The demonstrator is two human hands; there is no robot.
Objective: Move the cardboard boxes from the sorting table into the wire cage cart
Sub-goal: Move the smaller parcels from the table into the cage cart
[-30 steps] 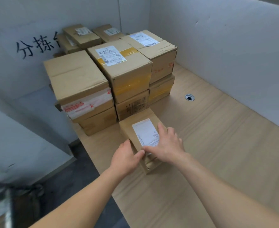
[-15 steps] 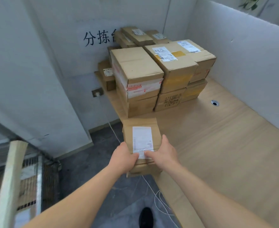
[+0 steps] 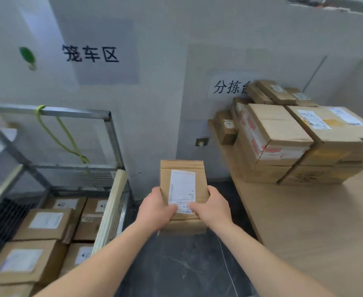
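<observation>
Box [image 3: 182, 185] in transit, held in air over dark floor [image 3: 182, 264], between cage cart [image 3: 109, 116] and sorting table [image 3: 317, 228]

Left hand [image 3: 157, 209] clamped on left edge, right hand [image 3: 211, 207] clamped on right edge; thumbs on white label [image 3: 182, 186], label facing up; more boxes stacked at far end of table [image 3: 283, 133]; labelled boxes lying inside cart [image 3: 45, 224]; green strap [image 3: 64, 136] hanging off top rail.

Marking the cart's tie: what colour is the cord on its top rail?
Yellow-green cord, clearest in the head view.

Bright even light, blurred, warped edges
</observation>
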